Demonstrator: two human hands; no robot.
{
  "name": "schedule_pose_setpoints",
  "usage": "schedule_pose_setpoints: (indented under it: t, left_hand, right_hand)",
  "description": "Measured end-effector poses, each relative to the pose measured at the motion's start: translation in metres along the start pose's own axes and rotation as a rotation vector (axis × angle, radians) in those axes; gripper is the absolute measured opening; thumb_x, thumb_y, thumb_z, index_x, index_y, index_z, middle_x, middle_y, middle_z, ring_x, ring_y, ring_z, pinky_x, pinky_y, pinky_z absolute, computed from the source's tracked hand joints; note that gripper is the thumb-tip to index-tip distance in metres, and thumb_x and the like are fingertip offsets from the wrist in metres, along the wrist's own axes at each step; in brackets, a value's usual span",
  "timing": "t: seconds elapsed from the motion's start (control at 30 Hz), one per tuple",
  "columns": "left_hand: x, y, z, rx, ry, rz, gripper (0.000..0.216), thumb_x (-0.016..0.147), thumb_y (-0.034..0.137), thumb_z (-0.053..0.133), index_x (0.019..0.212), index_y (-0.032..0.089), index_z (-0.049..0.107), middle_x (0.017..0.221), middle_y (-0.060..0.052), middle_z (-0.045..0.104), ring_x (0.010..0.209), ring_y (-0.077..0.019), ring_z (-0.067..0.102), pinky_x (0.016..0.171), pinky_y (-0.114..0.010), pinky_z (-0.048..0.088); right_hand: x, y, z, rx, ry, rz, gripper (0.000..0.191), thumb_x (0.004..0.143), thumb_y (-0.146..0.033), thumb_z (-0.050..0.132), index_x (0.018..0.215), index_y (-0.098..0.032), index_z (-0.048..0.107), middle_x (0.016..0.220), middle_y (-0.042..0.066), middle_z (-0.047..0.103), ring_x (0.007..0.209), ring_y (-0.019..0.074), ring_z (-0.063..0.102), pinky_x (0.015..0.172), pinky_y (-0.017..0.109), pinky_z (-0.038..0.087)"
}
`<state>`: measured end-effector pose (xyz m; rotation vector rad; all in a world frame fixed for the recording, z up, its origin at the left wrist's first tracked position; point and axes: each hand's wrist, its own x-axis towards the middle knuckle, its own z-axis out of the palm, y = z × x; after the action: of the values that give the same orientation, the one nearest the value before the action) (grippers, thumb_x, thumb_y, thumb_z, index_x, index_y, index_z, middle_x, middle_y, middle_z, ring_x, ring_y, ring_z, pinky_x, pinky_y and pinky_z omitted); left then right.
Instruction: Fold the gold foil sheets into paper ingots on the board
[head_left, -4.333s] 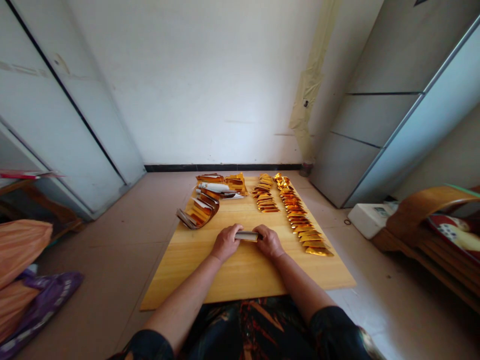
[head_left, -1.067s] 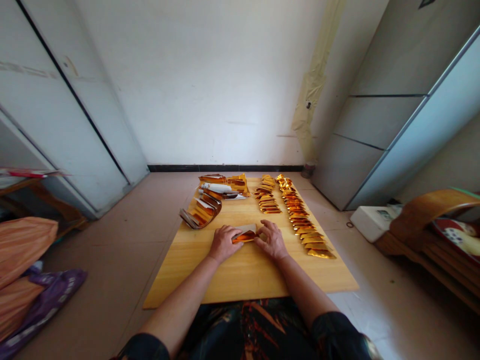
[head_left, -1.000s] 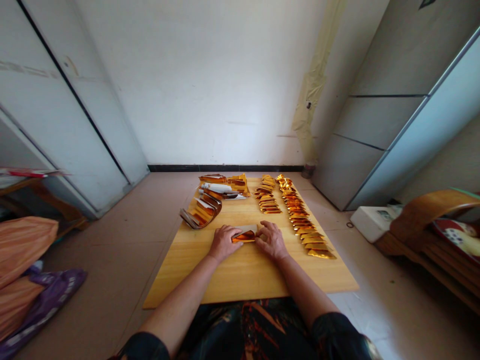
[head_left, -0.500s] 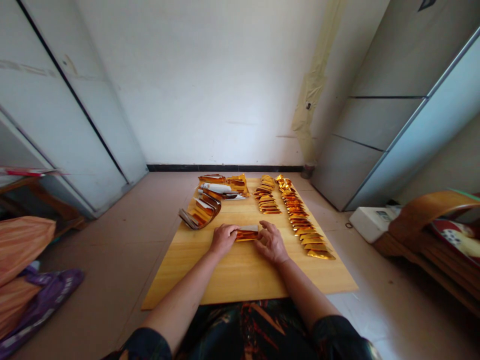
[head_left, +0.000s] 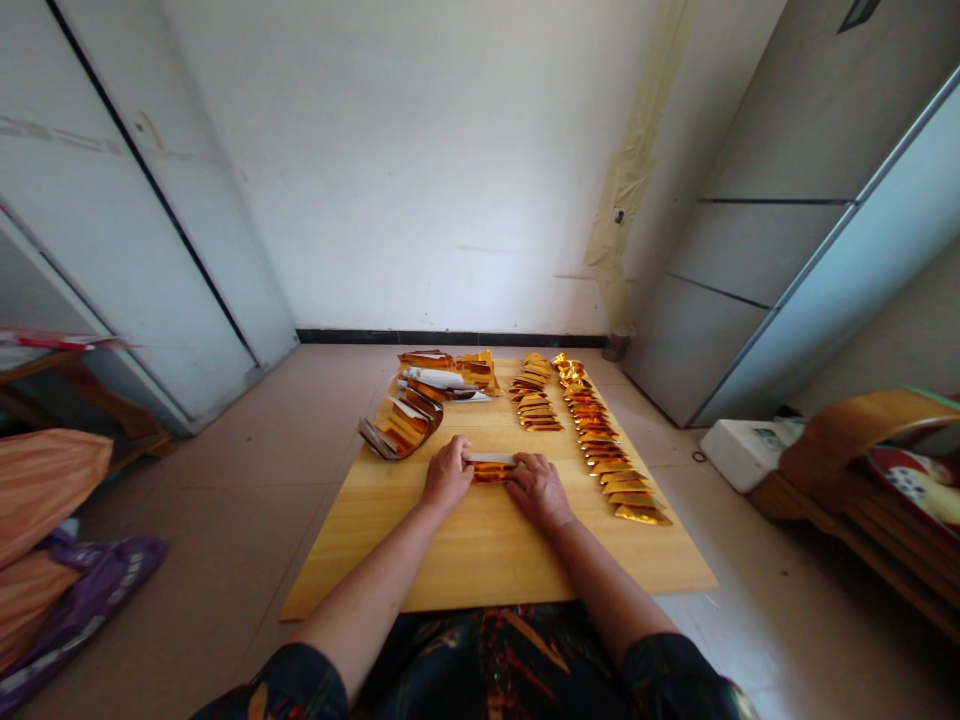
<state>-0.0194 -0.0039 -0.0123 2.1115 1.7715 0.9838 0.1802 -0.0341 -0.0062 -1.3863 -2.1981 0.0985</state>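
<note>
Between my hands, on the wooden board [head_left: 480,560], lies a small sheet of gold foil paper [head_left: 491,472] with a white strip along its far edge. My left hand [head_left: 448,474] grips its left end, fingers closed on the edge. At the right end, my right hand [head_left: 538,488] has its fingers bent and pressed on the paper. Both thumbs are partly hidden. Beyond my left hand rests a curled stack of gold and white sheets [head_left: 409,425]. More gold paper bundles [head_left: 450,372] lie behind it.
Folded gold foil pieces stand in a long row [head_left: 600,440] down the board's right side, with a shorter row [head_left: 534,395] beside it. A white wall and grey cabinets surround the board. Orange and purple bags [head_left: 82,590] lie at left, a white box [head_left: 739,450] at right.
My right hand's raised fingers have come down onto the paper's right end. The white part showing on the sheet is now a narrower strip.
</note>
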Motion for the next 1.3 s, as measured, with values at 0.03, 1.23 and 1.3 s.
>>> schedule_pose_setpoints:
  t: [0.03,1.23,1.3]
  left_hand:
    - [-0.001,0.000,0.000,0.026,0.027,0.007,0.026,0.071,0.006,0.056,0.095,0.018,0.058,0.080,-0.001,0.062,0.077,-0.0160,0.057,0.071,-0.027,0.044]
    - [-0.015,0.000,-0.028,0.127,-0.168,0.187,0.019,0.086,0.027,0.050,0.084,0.022,0.068,0.099,-0.001,0.069,0.096,-0.0178,0.057,0.083,-0.034,0.036]
    - [-0.013,-0.003,-0.025,0.126,-0.158,0.182,0.018,0.086,0.026,0.051,0.084,0.022,0.068,0.098,-0.002,0.069,0.096,-0.0179,0.057,0.084,-0.033,0.037]
  right_hand:
    - [0.000,0.000,0.000,0.005,0.004,0.001,0.012,0.084,-0.025,0.059,0.086,-0.026,0.071,0.111,0.005,0.062,0.100,0.0215,0.051,0.083,0.034,0.040]
    - [0.007,0.002,-0.012,0.075,-0.162,0.097,0.017,0.087,-0.026,0.054,0.086,-0.022,0.071,0.087,0.003,0.065,0.084,0.0148,0.055,0.077,0.023,0.036]
    - [0.008,0.001,-0.012,0.056,-0.159,0.125,0.018,0.088,-0.027,0.053,0.086,-0.022,0.070,0.087,0.003,0.065,0.083,0.0144,0.055,0.075,0.023,0.036]
